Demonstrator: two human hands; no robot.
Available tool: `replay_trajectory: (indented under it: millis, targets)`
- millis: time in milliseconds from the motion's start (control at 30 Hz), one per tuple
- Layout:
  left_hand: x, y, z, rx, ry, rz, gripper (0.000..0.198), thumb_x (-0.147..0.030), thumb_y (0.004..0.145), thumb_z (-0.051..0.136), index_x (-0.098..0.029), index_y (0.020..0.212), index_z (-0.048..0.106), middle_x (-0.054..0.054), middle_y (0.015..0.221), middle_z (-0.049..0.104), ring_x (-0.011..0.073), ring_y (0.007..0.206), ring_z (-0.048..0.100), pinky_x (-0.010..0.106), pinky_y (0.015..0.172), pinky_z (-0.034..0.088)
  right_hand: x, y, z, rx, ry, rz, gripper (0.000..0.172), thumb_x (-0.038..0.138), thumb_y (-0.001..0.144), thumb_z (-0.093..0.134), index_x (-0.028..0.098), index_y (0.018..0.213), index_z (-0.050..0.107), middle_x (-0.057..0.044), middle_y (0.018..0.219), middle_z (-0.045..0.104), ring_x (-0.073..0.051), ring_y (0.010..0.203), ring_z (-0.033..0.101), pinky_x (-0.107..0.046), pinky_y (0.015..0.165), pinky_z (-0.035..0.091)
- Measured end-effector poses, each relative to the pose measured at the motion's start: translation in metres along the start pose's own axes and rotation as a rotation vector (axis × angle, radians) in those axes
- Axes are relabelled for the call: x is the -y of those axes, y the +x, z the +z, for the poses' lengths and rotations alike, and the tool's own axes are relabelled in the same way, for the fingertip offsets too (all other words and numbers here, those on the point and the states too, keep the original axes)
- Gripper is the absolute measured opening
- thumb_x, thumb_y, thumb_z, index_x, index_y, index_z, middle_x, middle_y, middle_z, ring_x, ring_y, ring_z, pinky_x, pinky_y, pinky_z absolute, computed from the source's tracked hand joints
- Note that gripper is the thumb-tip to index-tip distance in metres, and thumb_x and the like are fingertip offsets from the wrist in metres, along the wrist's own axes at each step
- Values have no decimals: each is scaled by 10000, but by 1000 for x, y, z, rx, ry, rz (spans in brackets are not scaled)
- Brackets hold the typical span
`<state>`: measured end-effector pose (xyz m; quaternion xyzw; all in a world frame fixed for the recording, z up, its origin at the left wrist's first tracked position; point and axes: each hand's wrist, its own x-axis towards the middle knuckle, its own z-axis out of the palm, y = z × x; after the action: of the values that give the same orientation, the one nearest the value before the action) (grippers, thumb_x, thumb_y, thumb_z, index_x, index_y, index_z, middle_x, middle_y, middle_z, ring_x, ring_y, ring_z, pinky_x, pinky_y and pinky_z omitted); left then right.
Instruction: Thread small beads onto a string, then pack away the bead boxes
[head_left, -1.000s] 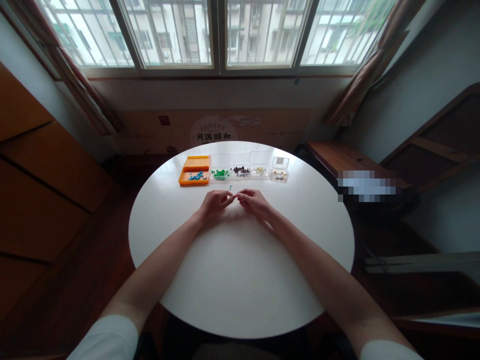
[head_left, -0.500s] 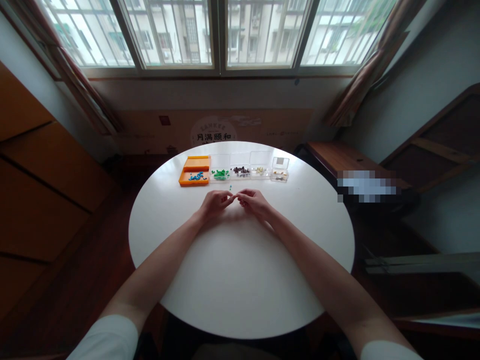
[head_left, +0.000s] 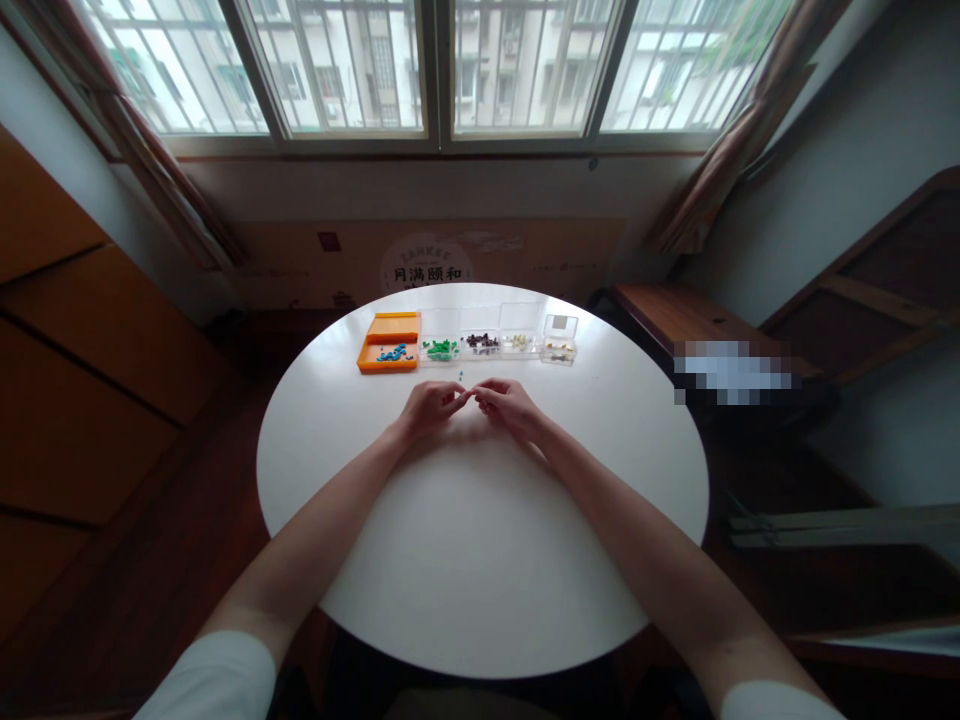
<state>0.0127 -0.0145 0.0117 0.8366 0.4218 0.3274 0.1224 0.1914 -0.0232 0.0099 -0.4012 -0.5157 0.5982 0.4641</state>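
Note:
My left hand (head_left: 427, 407) and my right hand (head_left: 506, 402) rest on the round white table (head_left: 480, 560), fingertips pinched and meeting at the middle. What they pinch is too small to make out. A tiny teal piece (head_left: 460, 376) lies on the table just beyond the fingertips. Farther back stands a row of small boxes: an orange box (head_left: 388, 344) with blue pieces, a clear box with green pieces (head_left: 440, 348), a clear box with dark pieces (head_left: 481, 343), a clear box with pale pieces (head_left: 518, 342), and a separate small clear box (head_left: 559, 340).
A wooden bench (head_left: 675, 315) stands to the right of the table, wooden cabinets (head_left: 82, 370) to the left. Behind the table is a low wall with a cardboard panel (head_left: 427, 262) under barred windows with curtains at both sides.

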Motion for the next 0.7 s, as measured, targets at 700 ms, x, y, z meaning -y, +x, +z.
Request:
replay_trajectory:
  millis: [700]
  targets:
    - [1,0,1,-11,7,10,386,-451,863,460,-157,799,702,-15,545,567,63,485,439,190,527,307,-1,1,0,-1,9,2,279,378,627,720,131,742,659,4,593,559,-80,539,470,-237,524,347]
